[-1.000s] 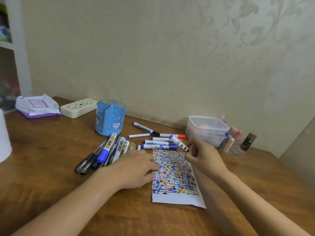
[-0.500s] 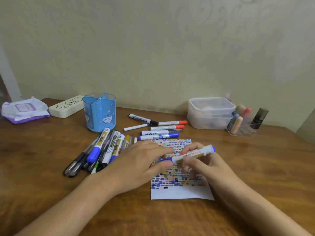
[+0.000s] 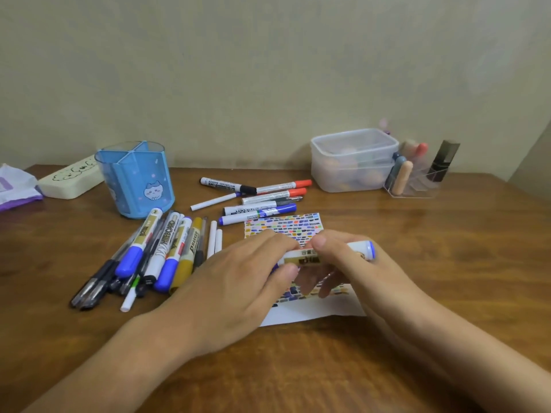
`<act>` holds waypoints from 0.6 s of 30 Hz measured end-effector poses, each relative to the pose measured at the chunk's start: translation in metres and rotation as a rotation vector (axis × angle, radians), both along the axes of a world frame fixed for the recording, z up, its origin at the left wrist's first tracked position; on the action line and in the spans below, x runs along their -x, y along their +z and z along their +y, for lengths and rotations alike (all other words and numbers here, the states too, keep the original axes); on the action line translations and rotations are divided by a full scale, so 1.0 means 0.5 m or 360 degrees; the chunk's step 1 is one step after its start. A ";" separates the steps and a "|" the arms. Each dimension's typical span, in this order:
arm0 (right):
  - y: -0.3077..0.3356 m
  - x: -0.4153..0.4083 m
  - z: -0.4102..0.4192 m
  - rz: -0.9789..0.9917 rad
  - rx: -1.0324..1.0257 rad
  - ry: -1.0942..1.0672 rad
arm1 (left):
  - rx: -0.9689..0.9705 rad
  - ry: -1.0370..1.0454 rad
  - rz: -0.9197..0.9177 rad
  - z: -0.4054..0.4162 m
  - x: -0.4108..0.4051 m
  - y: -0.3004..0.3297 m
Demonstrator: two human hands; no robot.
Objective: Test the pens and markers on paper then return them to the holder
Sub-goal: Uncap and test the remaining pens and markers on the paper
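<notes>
Both hands hold one white marker (image 3: 310, 257) with blue ends, level above the paper (image 3: 316, 308). My left hand (image 3: 238, 281) grips its cap end; my right hand (image 3: 343, 263) pinches the barrel between thumb and fingers. The paper is covered with small coloured test marks and lies partly under the hands. A blue divided pen holder (image 3: 137, 180) stands empty at the back left. A pile of markers and pens (image 3: 155, 251) lies in front of it. A second group of markers (image 3: 262, 198) lies behind the paper.
A clear plastic box (image 3: 354, 162) and a clear organiser with cosmetics (image 3: 417, 177) stand at the back right. A cream case (image 3: 71, 180) and a wipes pack (image 3: 15, 189) sit at the far left. The wooden table (image 3: 447, 248) meets the wall behind.
My right hand brought the marker down from behind the paper to above it and turned it level. My left hand left the paper and took hold of the marker's cap end.
</notes>
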State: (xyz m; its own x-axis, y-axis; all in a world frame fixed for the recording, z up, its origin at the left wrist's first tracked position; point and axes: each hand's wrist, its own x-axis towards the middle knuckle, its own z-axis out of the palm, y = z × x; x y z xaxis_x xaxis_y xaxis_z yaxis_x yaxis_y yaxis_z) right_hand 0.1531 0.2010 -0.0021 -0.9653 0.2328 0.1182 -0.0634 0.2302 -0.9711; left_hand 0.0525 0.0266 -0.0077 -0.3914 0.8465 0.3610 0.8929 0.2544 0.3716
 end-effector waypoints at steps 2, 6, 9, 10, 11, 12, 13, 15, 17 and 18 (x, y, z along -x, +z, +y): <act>0.002 -0.004 0.000 -0.0004 -0.0038 0.0028 | 0.0027 -0.0008 0.0034 -0.002 0.001 0.005; 0.006 -0.014 -0.007 -0.0048 -0.0102 0.0154 | 0.0034 -0.0041 0.0089 -0.008 0.011 0.006; 0.014 -0.017 -0.009 -0.0067 -0.0147 0.0181 | 0.0042 -0.0044 0.0096 -0.009 0.009 0.003; 0.015 -0.018 -0.007 -0.0067 -0.0153 0.0191 | 0.0043 -0.0045 0.0075 -0.009 0.008 0.003; 0.016 -0.021 -0.005 -0.0066 -0.0152 0.0205 | 0.0048 -0.0047 0.0052 -0.010 0.008 0.002; 0.019 -0.022 -0.003 -0.0064 -0.0146 0.0219 | 0.0051 -0.0051 0.0031 -0.010 0.009 0.003; 0.020 -0.022 -0.002 -0.0065 -0.0139 0.0233 | 0.0051 -0.0060 0.0014 -0.010 0.011 0.005; 0.021 -0.022 0.002 -0.0088 -0.0144 0.0258 | 0.0051 -0.0083 -0.0018 -0.011 0.013 0.007; 0.024 -0.022 0.006 -0.0110 -0.0143 0.0285 | 0.0050 -0.0097 -0.0040 -0.011 0.014 0.008; 0.025 -0.023 0.007 -0.0114 -0.0136 0.0302 | 0.0049 -0.0097 -0.0049 -0.011 0.015 0.010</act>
State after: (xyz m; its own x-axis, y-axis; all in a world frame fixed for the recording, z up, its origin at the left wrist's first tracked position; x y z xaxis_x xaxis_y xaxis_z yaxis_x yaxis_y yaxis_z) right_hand 0.1645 0.2047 0.0102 -0.9975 0.0382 0.0595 -0.0452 0.3021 -0.9522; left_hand 0.0449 0.0212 -0.0030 -0.3491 0.8796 0.3231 0.8955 0.2115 0.3917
